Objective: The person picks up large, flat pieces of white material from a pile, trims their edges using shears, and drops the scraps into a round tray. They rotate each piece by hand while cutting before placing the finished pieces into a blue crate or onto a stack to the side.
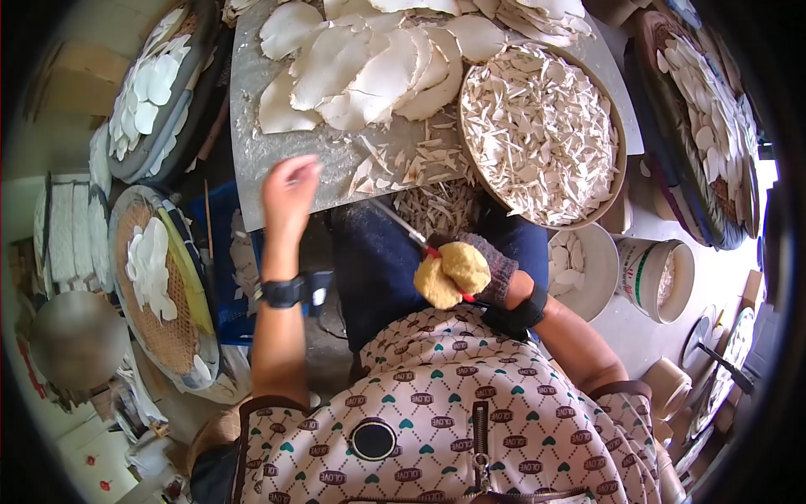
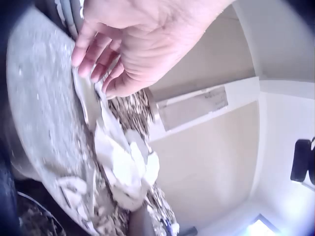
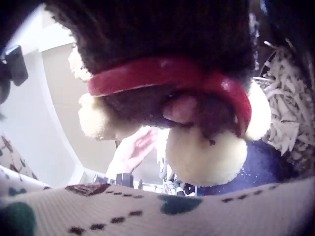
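My left hand (image 1: 290, 193) hovers bare over the front left edge of a grey board (image 1: 252, 160), its fingers loosely bent and holding nothing. In the left wrist view its fingertips overlap thin off-white sheets (image 2: 125, 164). A stack of these sheets (image 1: 369, 71) lies farther back on the board. In my right hand (image 1: 501, 267), which wears a dark knit glove, I grip scissors (image 1: 409, 229) with red handles. One red handle loop (image 3: 167, 71) wraps the gloved fingers. Yellow spongy padding (image 1: 453, 273) covers much of the grip. The blades point forward and left over my lap.
A round tray (image 1: 621, 143) heaped with white strips sits at the board's right. Loose strips (image 1: 420, 164) are scattered near its front edge. Buckets (image 1: 655, 281) stand at the right. Woven racks (image 1: 168, 336) holding white sheets flank both sides.
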`<state>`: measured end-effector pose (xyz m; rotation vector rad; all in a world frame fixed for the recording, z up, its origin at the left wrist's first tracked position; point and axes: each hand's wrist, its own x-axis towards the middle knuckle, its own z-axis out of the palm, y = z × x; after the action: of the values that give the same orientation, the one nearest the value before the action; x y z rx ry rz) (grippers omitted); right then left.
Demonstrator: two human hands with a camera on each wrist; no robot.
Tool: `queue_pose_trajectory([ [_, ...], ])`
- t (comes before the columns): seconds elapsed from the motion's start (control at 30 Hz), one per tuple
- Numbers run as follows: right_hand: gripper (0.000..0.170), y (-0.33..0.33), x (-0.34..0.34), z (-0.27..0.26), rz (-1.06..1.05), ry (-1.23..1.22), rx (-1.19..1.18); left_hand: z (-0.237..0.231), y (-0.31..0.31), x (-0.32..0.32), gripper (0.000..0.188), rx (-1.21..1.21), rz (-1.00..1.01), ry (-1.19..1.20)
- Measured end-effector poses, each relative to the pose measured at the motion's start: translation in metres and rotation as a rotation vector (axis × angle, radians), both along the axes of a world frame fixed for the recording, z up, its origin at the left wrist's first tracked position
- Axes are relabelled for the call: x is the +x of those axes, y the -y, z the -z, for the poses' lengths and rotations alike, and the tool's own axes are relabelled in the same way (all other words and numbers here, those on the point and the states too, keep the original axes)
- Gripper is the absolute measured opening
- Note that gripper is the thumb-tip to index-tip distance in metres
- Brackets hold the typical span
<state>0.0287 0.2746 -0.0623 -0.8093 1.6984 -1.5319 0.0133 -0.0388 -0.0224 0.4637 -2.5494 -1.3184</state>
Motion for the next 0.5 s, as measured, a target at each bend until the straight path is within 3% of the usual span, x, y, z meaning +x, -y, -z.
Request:
queue_pose_trajectory([
  [0.03,0.035,-0.001,0.001,-0.004,0.008,0.03,-0.05,0.017,-0.015,-0.012,0.029,0.033,0.028,0.004],
  [0.1,0.035,-0.003,-0.002,-0.032,-0.043,-0.093,0.02,0.035,-0.048,-0.03,0.029,-0.119,0.048,0.071],
  [0.17,0.033,-0.008,-0.003,-0.045,-0.072,-0.121,0.118,0.029,-0.074,-0.031,0.026,-0.399,0.137,-0.028],
  [0.33,0.021,-0.02,0.006,-0.034,-0.016,-0.021,0.117,0.022,-0.097,-0.002,0.013,0.068,0.49,0.226],
  [0.43,0.02,-0.025,0.014,-0.031,0.058,0.211,0.0,0.019,-0.094,-0.012,0.012,-0.022,0.325,0.041],
  [0.5,0.02,-0.028,0.014,-0.028,0.065,0.233,-0.026,0.011,-0.091,-0.033,0.009,-0.339,0.221,-0.044],
])
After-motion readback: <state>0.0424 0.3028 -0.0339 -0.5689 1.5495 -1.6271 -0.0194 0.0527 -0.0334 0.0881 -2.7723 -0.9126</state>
